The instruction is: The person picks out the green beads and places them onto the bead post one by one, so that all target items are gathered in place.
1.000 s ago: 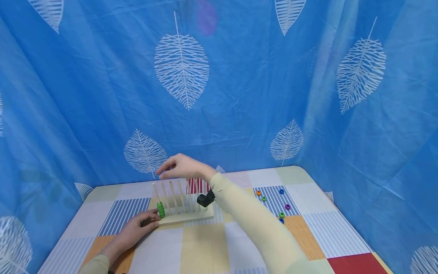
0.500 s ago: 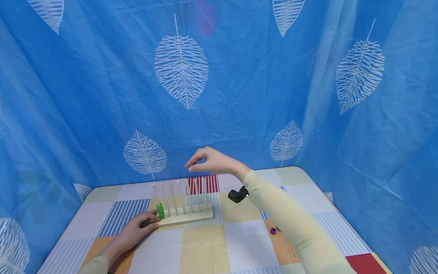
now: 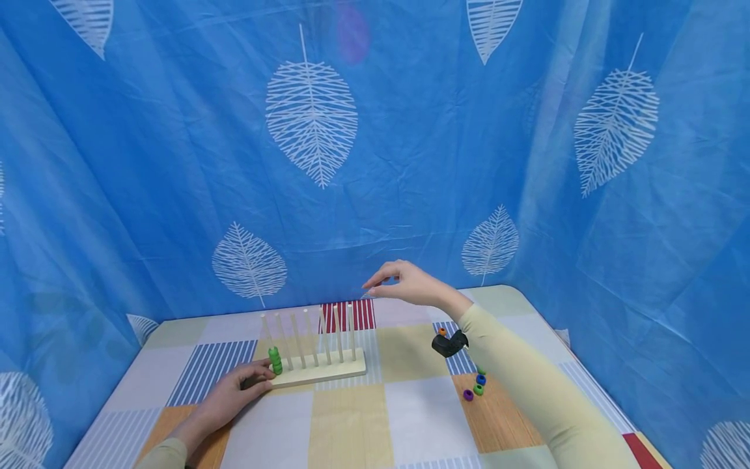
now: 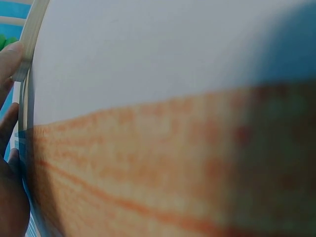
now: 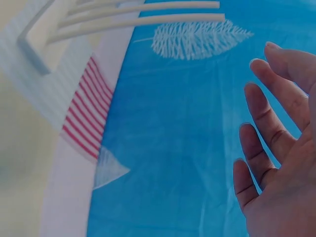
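A pale wooden peg rack (image 3: 319,373) with a row of upright pegs stands on the table. Several green beads (image 3: 275,360) are stacked at the bottom of its leftmost peg; the other pegs are bare. My left hand (image 3: 237,391) grips the rack's left end, next to the beads. In the left wrist view, its thumb (image 4: 10,61) lies along the edge of the base. Raised beyond the rack's right end, my right hand (image 3: 410,284) has loosely bent fingers and holds nothing. The right wrist view shows its fingers (image 5: 269,126) spread apart, with the peg ends to their left.
Loose beads lie to the right: a purple bead (image 3: 468,395), a light green bead (image 3: 478,390), a blue bead (image 3: 481,379) and an orange bead (image 3: 442,331). My right sleeve (image 3: 527,371) hides part of that area. A blue curtain (image 3: 398,163) hangs behind the patchwork tablecloth (image 3: 351,423).
My right hand has moved right, from above the leftmost peg to past the rack's right end. Beads behind the sleeve have come into view. The left hand and the rack have stayed still.
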The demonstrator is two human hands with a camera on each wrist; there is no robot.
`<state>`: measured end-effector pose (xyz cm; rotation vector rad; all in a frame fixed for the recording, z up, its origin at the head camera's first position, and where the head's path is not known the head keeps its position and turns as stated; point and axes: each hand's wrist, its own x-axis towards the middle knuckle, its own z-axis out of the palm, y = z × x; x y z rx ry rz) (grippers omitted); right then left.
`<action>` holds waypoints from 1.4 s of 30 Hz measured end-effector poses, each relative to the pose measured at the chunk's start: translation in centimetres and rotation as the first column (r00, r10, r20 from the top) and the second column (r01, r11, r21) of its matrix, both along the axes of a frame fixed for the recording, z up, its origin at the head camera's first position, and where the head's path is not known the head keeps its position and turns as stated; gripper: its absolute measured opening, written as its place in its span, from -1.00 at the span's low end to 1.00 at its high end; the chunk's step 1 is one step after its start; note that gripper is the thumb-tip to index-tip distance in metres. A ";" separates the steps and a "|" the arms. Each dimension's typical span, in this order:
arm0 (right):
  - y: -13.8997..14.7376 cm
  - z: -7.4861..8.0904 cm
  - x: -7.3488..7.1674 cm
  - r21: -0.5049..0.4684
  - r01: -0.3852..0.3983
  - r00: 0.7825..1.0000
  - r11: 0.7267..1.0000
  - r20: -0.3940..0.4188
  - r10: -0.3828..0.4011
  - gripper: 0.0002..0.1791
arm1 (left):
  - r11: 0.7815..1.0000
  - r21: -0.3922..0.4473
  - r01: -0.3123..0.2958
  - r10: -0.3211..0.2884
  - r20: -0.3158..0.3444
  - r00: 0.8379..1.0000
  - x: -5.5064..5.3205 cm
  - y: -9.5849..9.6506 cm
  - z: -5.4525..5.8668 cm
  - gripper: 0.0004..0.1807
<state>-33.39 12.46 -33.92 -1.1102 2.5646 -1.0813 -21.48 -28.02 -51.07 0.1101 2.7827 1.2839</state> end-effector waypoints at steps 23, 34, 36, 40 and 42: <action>8.0 -7.3 0.4 -0.009 0.229 0.971 0.973 0.070 -0.228 -0.72 | 1.000 -0.003 0.004 -0.004 0.002 1.000 -0.4 0.0 0.0 -0.82; 11.5 -10.8 1.1 -0.046 0.246 0.962 0.968 0.130 -0.238 -0.70 | 1.000 0.003 0.006 -0.006 0.005 1.000 -0.2 -0.1 0.0 -0.85; 12.1 -11.3 1.2 -0.048 0.248 0.961 0.968 0.140 -0.239 -0.67 | 1.000 0.003 0.005 -0.005 0.005 1.000 -0.2 -0.1 0.0 -0.84; 13.0 -12.5 1.2 -0.033 0.269 0.956 0.963 0.133 -0.263 -0.66 | 1.000 0.009 0.006 -0.006 0.006 1.000 -0.1 -0.1 0.0 -0.83; 13.5 -12.9 1.3 -0.023 0.285 0.950 0.958 0.138 -0.280 -0.67 | 1.000 0.012 0.005 -0.005 0.008 1.000 -0.1 -0.1 0.0 -0.83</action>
